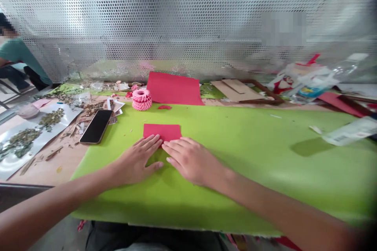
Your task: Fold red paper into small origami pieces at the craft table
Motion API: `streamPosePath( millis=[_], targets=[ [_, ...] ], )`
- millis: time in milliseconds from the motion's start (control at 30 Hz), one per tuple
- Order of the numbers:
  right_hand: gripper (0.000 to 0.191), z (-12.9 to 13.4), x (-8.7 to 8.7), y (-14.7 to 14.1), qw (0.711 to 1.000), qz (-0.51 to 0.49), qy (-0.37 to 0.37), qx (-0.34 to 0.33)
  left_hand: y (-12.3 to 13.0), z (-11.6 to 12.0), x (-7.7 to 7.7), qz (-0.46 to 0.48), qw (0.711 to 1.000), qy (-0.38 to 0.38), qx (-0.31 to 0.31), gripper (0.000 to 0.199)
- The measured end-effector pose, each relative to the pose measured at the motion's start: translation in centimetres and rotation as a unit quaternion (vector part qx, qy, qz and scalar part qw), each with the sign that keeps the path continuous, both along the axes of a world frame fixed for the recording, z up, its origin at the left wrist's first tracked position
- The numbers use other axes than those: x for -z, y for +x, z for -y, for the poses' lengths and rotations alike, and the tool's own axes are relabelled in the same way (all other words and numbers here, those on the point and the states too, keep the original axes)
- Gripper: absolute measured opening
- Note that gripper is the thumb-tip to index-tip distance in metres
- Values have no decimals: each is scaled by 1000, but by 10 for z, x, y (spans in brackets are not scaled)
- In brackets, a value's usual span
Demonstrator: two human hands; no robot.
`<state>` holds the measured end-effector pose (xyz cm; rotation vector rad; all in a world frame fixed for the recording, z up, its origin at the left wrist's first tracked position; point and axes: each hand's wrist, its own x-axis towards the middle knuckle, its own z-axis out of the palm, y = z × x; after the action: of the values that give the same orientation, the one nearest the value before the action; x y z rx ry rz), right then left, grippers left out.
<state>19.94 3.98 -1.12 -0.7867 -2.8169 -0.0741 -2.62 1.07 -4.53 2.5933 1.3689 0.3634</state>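
A small red paper rectangle point(162, 130) lies flat on the green table cover point(253, 141). The fingers of my left hand point(137, 160) rest, stretched out, on its lower left part. My right hand point(193, 160) lies flat over the lower right part, its fingertips close to those of my left. Both hands are open and grip nothing. The paper's lower edge is mostly hidden under the fingers. Beyond it stand a pink ruffled paper piece point(141, 100) and a larger red sheet point(174, 88).
A phone point(96, 126) and paper scraps lie left, near dried plants on a white sheet point(69, 114). Brown cardboard point(240, 90), a plastic bag point(312, 84) and a clear bottle point(350, 131) are at right. A perforated metal screen point(182, 19) rises behind. A person point(25, 57) sits far left.
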Motion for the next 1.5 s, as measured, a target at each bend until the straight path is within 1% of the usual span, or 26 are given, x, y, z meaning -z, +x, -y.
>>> streamPosePath(
  millis=[33,100,267,400,567,667,767,833,900,1000,1067,1133,1167,1233,1267,1400,1500],
  targets=[
    [36,1,5,3,1000,-4,-4,9,0,0,0,-2,1000,-4,0,71],
    [37,1,11,9,999,-17,-16,23,0,-1,-2,-12,1000,-15,-2,71],
    [37,2,12,15,998,-37,-41,43,-1,-2,-12,-53,998,-29,9,67],
    [38,2,14,15,996,-47,-61,50,-17,2,-16,-75,997,-22,9,61],
    [40,3,13,21,993,-49,-88,54,-38,10,-16,-89,996,-12,-3,55],
    [39,6,12,30,992,-43,-73,89,-43,9,-14,-86,996,-12,0,54],
    [37,11,13,39,991,-50,-45,113,-49,1,-12,-73,997,-3,27,52],
    [36,12,15,41,991,-58,-29,119,-54,-5,-14,-71,996,3,51,48],
    [34,13,18,41,990,-66,-17,121,-55,-12,-19,-69,995,16,71,43],
    [33,12,21,39,990,-77,-3,122,-46,-21,-31,-67,993,47,87,35],
    [32,12,22,38,989,-84,6,123,-32,-28,-38,-82,991,66,81,32],
    [31,12,22,38,988,-94,12,124,-14,-35,-41,-112,988,87,61,33],
    [30,12,22,38,987,-98,14,123,-6,-39,-40,-119,986,105,58,35],
    [29,11,20,40,987,-102,11,121,8,-46,-35,-131,980,129,74,43],
    [29,10,18,41,988,-101,8,119,12,-49,-32,-137,977,142,80,42],
    [23,-1,5,37,992,-69,1,102,16,-55,-19,-147,960,203,125,28],
    [19,-16,-10,22,998,-24,6,60,14,-58,-16,-138,949,242,148,20]
  ],
)
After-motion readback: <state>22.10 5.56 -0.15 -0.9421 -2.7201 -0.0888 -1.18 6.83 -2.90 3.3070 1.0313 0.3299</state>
